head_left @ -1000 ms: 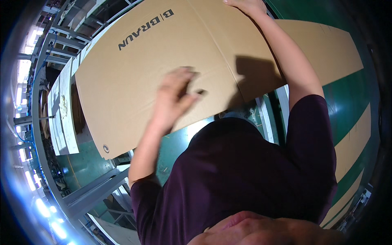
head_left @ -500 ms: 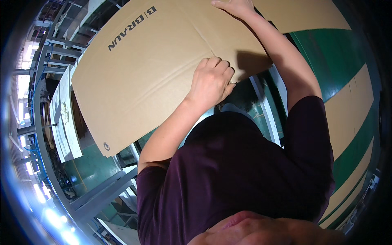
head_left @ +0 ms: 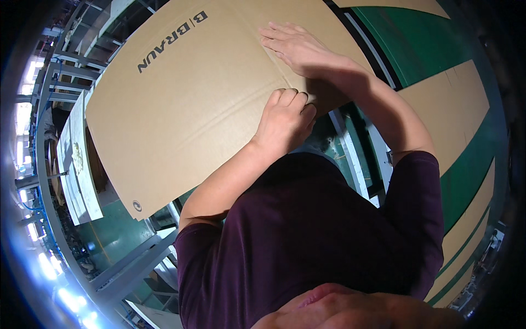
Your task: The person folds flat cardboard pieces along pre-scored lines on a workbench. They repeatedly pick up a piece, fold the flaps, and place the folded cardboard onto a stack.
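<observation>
A large brown cardboard sheet [head_left: 181, 120], creased and printed with dark lettering, lies spread out in front of me. My left hand [head_left: 286, 119] is closed at its near edge, with the knuckles up and the thumb side out of sight. Its curled fingers appear to grip the cardboard there. Farther up, beside a crease line, my right hand [head_left: 296, 49] rests flat on the sheet with its fingers stretched out, holding nothing. A small round mark shows at the sheet's lower left corner.
On the right, a green conveyor belt [head_left: 405, 44] carries more brown cardboard sheets [head_left: 446, 109]. Grey metal frame bars [head_left: 131, 268] stand at the lower left. A pale board-like stack [head_left: 76, 164] is at the left, beyond the sheet.
My right hand has moved from the sheet's far right edge inward and nearer, onto its top. My left hand keeps its hold. The sheets on the belt have shifted.
</observation>
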`<action>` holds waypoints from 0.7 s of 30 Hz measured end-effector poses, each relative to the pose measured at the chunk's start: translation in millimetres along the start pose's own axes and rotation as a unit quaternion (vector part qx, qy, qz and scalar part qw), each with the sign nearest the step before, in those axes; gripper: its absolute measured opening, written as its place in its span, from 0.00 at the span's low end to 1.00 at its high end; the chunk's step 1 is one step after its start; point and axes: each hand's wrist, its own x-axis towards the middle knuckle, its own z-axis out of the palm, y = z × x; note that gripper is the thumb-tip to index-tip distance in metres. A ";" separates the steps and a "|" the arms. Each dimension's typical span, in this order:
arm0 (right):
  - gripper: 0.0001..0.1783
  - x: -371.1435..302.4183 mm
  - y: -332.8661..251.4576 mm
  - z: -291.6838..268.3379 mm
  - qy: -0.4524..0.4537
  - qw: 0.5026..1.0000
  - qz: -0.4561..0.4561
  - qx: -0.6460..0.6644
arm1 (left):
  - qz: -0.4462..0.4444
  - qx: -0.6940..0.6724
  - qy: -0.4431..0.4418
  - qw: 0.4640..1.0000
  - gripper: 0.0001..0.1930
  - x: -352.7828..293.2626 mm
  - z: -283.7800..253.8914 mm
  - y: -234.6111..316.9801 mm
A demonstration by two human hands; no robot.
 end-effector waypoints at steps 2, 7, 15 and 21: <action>0.23 -1.2 -6.4 11.2 0.024 0.999 0.025 -0.032 | 0.000 -0.007 -0.008 1.000 0.10 -0.1 0.7 -1.3; 0.27 1.9 -7.4 10.9 0.026 0.999 0.021 -0.007 | 0.001 -0.021 0.006 1.000 0.10 -1.5 2.3 -2.4; 0.42 -76.4 -27.2 -51.0 0.009 0.978 0.015 0.206 | -0.098 -0.137 0.000 0.986 0.15 -14.0 -35.1 -7.7; 0.47 -110.6 -33.0 -54.8 0.063 0.992 0.031 0.103 | -0.212 -0.099 0.015 0.972 0.10 -4.5 -67.3 -71.2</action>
